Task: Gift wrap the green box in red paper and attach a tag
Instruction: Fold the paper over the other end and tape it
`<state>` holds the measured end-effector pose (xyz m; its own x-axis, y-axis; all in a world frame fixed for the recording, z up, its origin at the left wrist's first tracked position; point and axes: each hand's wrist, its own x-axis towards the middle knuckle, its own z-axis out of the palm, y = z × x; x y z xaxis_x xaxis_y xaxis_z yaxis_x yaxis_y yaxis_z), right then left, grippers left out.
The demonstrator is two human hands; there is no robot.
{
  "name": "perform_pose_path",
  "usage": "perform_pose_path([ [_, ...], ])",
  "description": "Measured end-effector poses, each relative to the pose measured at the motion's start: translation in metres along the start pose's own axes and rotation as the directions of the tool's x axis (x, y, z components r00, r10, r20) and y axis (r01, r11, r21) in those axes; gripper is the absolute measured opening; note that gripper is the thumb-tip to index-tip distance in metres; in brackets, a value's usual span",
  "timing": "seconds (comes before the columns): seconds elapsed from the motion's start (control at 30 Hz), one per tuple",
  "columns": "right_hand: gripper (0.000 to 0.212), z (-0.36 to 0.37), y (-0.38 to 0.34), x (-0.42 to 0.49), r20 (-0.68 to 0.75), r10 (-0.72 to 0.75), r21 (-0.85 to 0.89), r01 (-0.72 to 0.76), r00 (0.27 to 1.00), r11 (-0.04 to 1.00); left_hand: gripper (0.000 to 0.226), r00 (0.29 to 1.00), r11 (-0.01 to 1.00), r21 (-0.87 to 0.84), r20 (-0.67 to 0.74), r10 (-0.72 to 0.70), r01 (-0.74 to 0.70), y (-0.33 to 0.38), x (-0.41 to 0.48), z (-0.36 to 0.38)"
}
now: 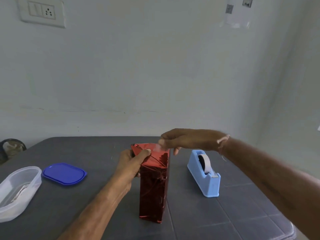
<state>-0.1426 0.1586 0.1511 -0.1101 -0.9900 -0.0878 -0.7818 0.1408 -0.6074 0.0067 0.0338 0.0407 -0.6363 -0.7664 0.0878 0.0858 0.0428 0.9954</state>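
Bare forearms, pale pinkish thread band (223, 141) tied round right wrist, loose ends

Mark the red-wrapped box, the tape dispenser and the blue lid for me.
red-wrapped box (153, 193): head view, middle of its near foil face.
tape dispenser (207, 181): head view, near side wall of its light blue body.
blue lid (64, 173): head view, middle of its top surface.

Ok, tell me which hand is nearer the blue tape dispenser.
Right. The right hand, pinching a tape strip, hovers over the wrapped box top, just left of the tape dispenser; the left hand grips the box's opposite side.
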Motion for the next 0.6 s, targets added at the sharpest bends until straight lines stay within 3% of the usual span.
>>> perform_pose_path([
  [0.17,0.032,-0.003,-0.006,0.033,0.157,0.084,-0.181,-0.055,0.984,0.982,0.023,1.000,1.000,-0.022,0.009,0.008,-0.008,0.000,-0.001,-0.001],
  [0.3,0.035,-0.002,-0.012,0.040,0.207,0.100,-0.234,-0.050,0.973,0.971,0.023,1.000,1.000,0.008,-0.007,0.004,-0.004,0.000,0.000,-0.002],
  [0.6,0.032,-0.002,-0.012,0.035,0.223,0.110,-0.174,-0.071,0.969,0.982,0.019,0.997,0.994,0.096,0.059,-0.052,0.046,0.007,0.009,-0.007],
])
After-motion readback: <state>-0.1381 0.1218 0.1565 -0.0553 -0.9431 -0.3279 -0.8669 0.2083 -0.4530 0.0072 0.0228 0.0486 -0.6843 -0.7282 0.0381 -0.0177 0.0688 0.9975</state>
